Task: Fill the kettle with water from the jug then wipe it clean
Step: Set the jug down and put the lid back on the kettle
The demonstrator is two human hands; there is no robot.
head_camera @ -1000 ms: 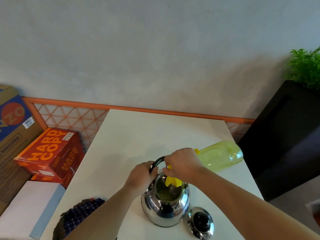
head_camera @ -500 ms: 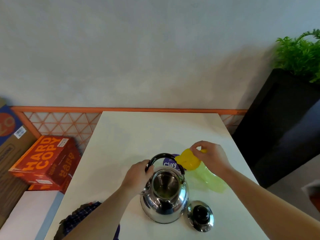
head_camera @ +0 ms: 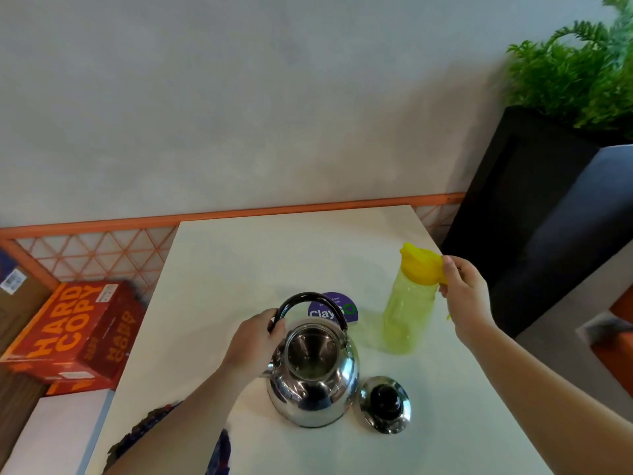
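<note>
One steel kettle (head_camera: 313, 389), one loose lid (head_camera: 385, 404) and one yellow-green jug (head_camera: 406, 313) are sitting on the white table (head_camera: 274, 255), with one checked cloth (head_camera: 147, 430) lying at its front left edge. The left hand (head_camera: 251, 339) is curling its fingers round the left end of the kettle's black handle (head_camera: 301, 298). The right hand (head_camera: 467, 296) is pinching the jug's yellow cap (head_camera: 419, 265), holding the jug upright to the right of the kettle. The kettle is standing uncovered, with the lid just beside it. How much water either vessel is holding is not showing clearly.
</note>
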